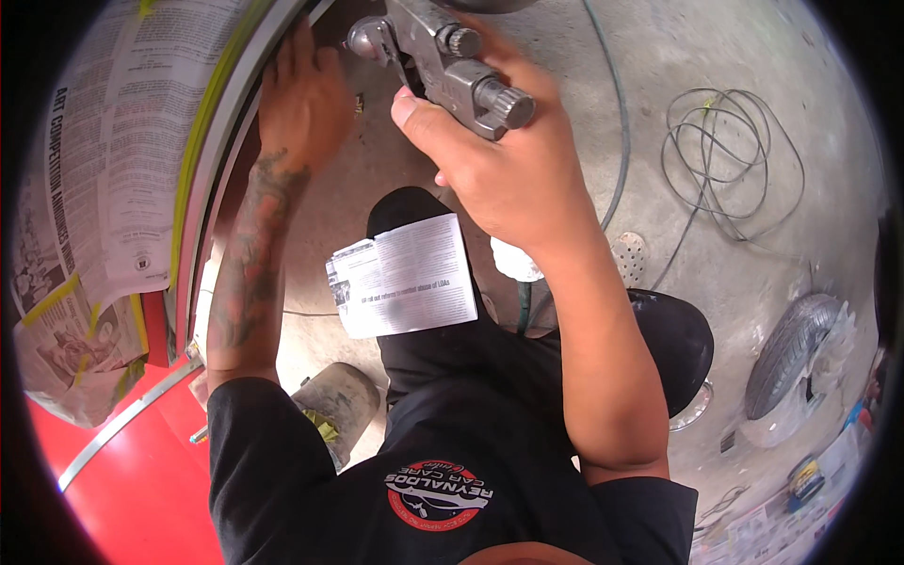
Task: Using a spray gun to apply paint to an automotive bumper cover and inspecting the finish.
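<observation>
My right hand [513,169] grips a metal spray gun [452,71] near the top of the view, its two round knobs turned toward me. The fingers wrap its handle, mostly hidden behind the gun body. My left hand [306,104] reaches up beside a curved panel edge [226,104], its fingers stretched out, slightly blurred, and holding nothing I can see. Newspaper [122,160] with yellow-green masking tape [196,160] covers the surface left of that edge. A torn sheet of newspaper [405,282] lies across my leg, apart from both hands.
A red car panel [132,471] fills the lower left. Beside my left arm stands a grey container [348,400] with yellow-green scraps. A dark hose [621,122] runs along the concrete floor, with a tangled cable [711,174] to its right. Farther right lies a tyre [796,353].
</observation>
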Action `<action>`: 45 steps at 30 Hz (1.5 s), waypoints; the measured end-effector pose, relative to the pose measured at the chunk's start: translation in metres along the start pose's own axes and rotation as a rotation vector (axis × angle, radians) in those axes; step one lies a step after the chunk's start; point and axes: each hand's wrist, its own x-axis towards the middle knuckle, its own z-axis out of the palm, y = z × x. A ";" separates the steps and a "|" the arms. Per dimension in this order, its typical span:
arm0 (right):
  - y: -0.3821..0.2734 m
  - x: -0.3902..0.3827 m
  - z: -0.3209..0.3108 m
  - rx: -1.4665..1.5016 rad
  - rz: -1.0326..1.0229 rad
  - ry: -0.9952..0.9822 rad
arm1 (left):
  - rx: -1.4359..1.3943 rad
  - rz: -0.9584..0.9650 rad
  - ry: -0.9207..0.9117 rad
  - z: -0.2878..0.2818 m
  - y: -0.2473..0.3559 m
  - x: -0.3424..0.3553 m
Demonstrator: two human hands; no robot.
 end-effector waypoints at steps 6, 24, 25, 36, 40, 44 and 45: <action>0.020 0.004 0.011 0.036 -0.114 0.029 | 0.043 -0.022 0.020 -0.004 -0.010 -0.027; 0.006 -0.006 0.005 -0.095 -0.153 0.102 | -0.116 -0.447 -0.587 -0.051 0.030 -0.020; 0.008 -0.003 0.010 -0.101 -0.177 0.091 | -0.101 -0.458 -0.587 -0.051 0.022 -0.026; -0.002 -0.006 0.010 -0.114 -0.126 0.051 | -0.023 -0.247 -0.218 -0.021 0.008 -0.015; 0.001 -0.002 0.001 -0.038 0.077 -0.008 | 0.048 -0.343 -0.427 -0.043 0.009 -0.028; 0.007 -0.001 0.006 -0.101 0.031 0.047 | -0.243 -0.168 -0.173 -0.017 0.004 -0.021; 0.007 -0.001 0.006 -0.102 0.028 0.047 | -0.260 -0.146 -0.056 -0.010 0.009 -0.012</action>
